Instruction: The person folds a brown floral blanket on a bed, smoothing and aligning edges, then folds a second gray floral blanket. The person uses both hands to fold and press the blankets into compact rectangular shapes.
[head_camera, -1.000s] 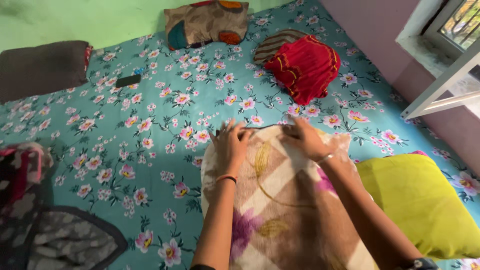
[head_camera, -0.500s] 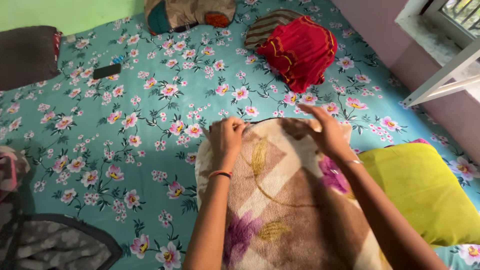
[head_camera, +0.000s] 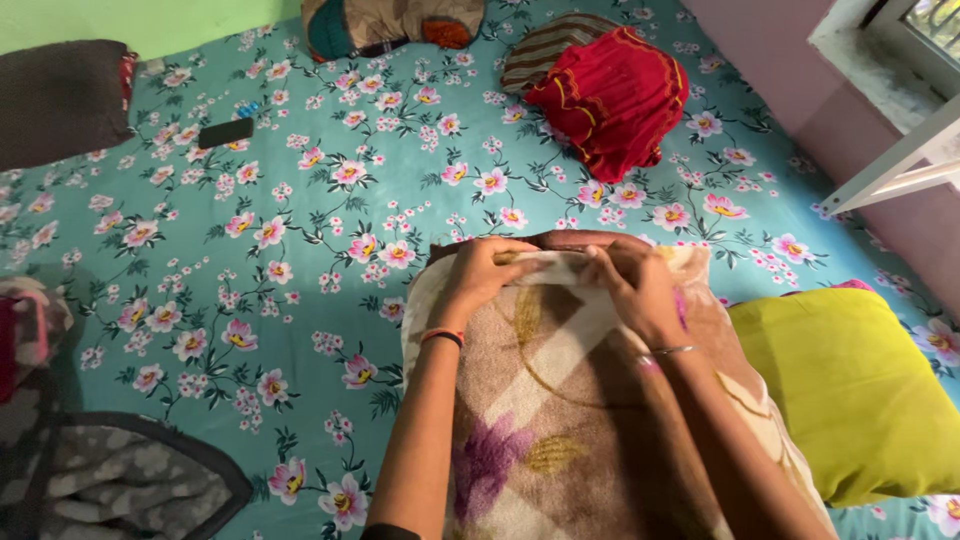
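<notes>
Both hands are clenched on the far edge of the fleece pillow cover: the left hand pinches the pale hem with fingers curled over it, and the right hand grips the same hem just beside it, the two nearly touching at the middle of the edge. That hem is rolled back a little, showing a darker brown inside.

The pillow in its beige, brown and purple flowered cover lies on the bed, its long axis running straight away from the person, from the bottom of the view up to the hands. The gripped edge is its far short end, so the bulk of the pillow lies back toward the body, under both forearms. Neither hand is clearly nearer; they sit level on the edge.

Touching the pillow's right side is a yellow-green pillow. The teal floral bedsheet spreads out beyond. Well apart at the far side lie a red cloth bundle, a patterned cushion, a dark phone and a dark brown pillow. A grey blanket lies at the near left.
</notes>
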